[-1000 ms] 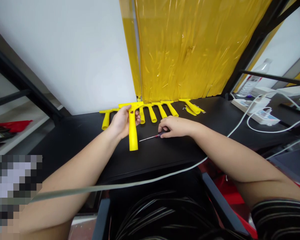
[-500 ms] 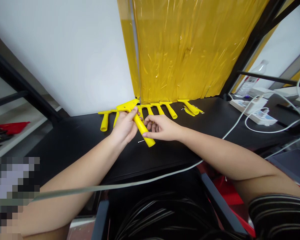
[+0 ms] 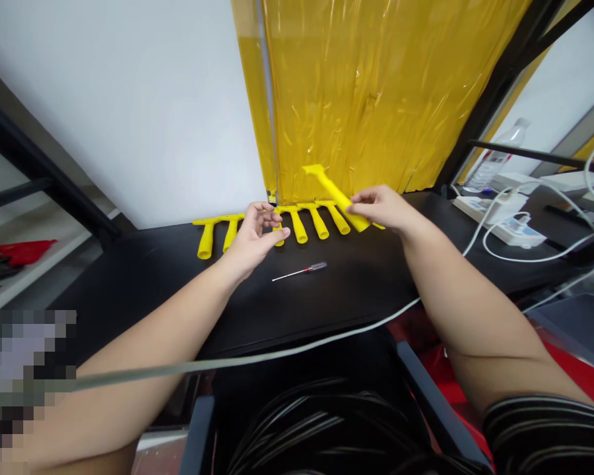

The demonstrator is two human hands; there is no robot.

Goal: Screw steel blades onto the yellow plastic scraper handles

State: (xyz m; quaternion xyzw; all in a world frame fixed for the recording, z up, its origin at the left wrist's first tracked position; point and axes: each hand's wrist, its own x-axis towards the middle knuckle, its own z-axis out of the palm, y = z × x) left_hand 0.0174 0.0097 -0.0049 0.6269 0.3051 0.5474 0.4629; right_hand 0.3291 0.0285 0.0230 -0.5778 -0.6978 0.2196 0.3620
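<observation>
My right hand (image 3: 383,210) grips the lower end of a yellow T-shaped plastic handle (image 3: 332,191) and holds it raised over the back of the black desk. The handle is tilted, its flat head up and to the left. My left hand (image 3: 255,241) is open and holds nothing, its fingers curved and apart. Behind it, several matching yellow handles (image 3: 321,224) lie in a row along the wall, some partly hidden by the hand. A small screwdriver (image 3: 304,270) with a clear grip and red collar lies on the desk between my hands.
A white cable (image 3: 297,353) crosses in front of the desk's near edge. White power strips (image 3: 512,227) and a plastic bottle (image 3: 499,155) stand at the right. Yellow film (image 3: 366,99) covers the back panel. Black frame posts (image 3: 64,191) flank the desk (image 3: 356,284).
The yellow handle has left my left hand and moved right and up in my right hand. My left hand has opened. The screwdriver, mostly hidden before, now shows fully.
</observation>
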